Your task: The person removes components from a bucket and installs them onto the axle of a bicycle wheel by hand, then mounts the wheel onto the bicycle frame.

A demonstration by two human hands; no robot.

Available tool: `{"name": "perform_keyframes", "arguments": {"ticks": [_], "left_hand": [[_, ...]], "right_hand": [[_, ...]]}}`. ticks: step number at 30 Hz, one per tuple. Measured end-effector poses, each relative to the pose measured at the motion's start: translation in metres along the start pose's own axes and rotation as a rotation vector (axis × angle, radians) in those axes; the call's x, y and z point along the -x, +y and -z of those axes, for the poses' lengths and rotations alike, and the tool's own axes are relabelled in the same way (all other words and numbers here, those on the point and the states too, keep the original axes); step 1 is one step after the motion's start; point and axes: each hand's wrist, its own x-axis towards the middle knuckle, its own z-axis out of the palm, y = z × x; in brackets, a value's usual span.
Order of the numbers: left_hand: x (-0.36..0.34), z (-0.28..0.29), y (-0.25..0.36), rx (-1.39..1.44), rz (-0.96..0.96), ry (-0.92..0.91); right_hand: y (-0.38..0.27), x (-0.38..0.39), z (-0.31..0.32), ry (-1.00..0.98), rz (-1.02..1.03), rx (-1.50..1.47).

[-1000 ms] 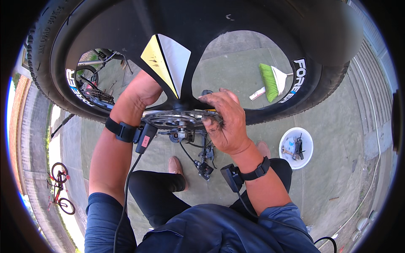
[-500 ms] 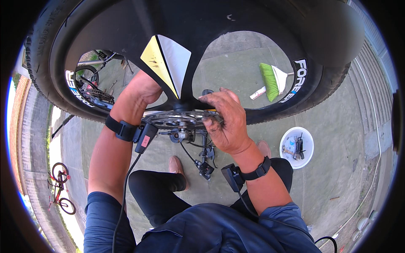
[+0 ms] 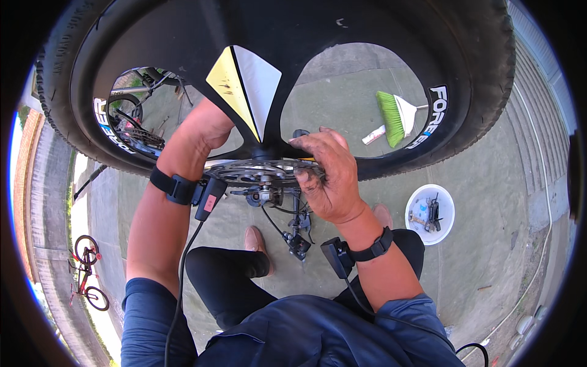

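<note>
A large black bicycle wheel (image 3: 263,27) with broad solid spokes stands in front of me. One spoke bears a yellow-and-white decal (image 3: 243,95). A thin metal brake disc (image 3: 238,171) sits at its hub, seen nearly edge-on. My right hand (image 3: 330,174), smudged dark, is closed at the disc's right edge, thumb below and fingers curled above. My left hand (image 3: 215,125) reaches through the opening left of the decal spoke; its fingers are hidden behind that spoke. Below the hub are the metal axle end (image 3: 265,182) and a black cabled part (image 3: 298,246).
On the right, a white bucket (image 3: 411,205) holds dark tools or parts. A green-bristled broom (image 3: 390,116) lies beyond the wheel. Another bicycle (image 3: 137,131) shows through the left opening, and a red-and-black bicycle (image 3: 85,275) stands farther left. Cables run from both my wrist straps.
The wheel has shifted slightly, its decal moving a little to the right and up. My left forearm has moved slightly left; my right hand stays at the disc's edge.
</note>
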Motion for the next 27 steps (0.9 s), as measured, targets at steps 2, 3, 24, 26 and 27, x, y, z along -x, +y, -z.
{"name": "perform_keyframes", "arguments": {"ticks": [2,3,24,26,27], "left_hand": [[-0.003,0.003,-0.003,0.06,0.009,-0.017],[-0.004,0.006,-0.004,0.09,0.013,-0.025],[-0.005,0.008,-0.004,0.04,0.038,-0.067],[-0.006,0.012,-0.007,0.079,0.037,-0.068],[-0.007,0.014,-0.009,0.098,0.037,-0.069]], "right_hand": [[0.001,-0.001,-0.001,0.015,0.031,0.001],[0.001,-0.001,-0.001,0.012,0.026,0.002],[0.001,-0.001,0.0,0.023,0.024,0.001],[0.002,-0.001,0.0,0.013,0.028,-0.004],[0.001,-0.001,0.0,0.01,0.027,-0.002]]}}
